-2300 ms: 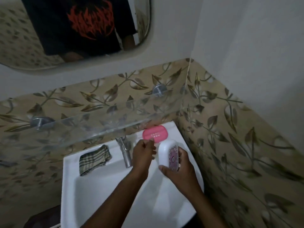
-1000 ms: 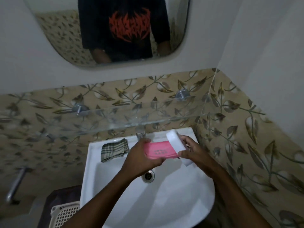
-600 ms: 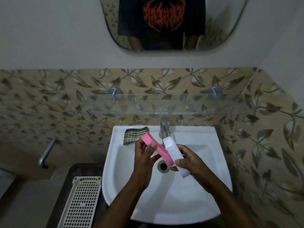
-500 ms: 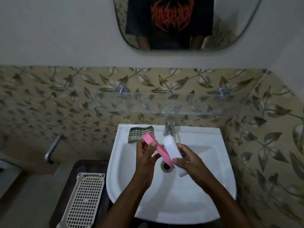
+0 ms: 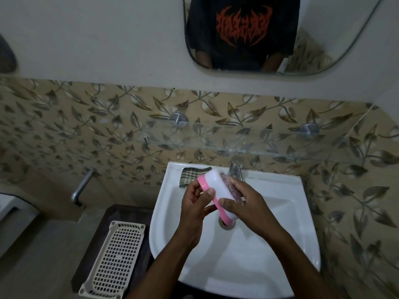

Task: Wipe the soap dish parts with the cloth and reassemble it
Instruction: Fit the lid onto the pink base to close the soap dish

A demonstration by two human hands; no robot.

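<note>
The pink tray (image 5: pixel 212 200) now sits pressed against the white cover (image 5: pixel 218 188) at frame centre; both hands' fingers (image 5: pixel 210 194) clamp them, reassembly seemingly underway.

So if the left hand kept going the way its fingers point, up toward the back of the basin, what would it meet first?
The left hand would first meet the pink tray it already touches, pressed against the white soap dish cover in the right hand. Beyond them lies the folded checked cloth, though depth is unclear.

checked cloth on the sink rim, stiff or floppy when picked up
Probably floppy: the checked cloth lies folded and slumped flat on the sink rim. Likely light, being thin fabric. It shouldn't roll or slide.
</note>
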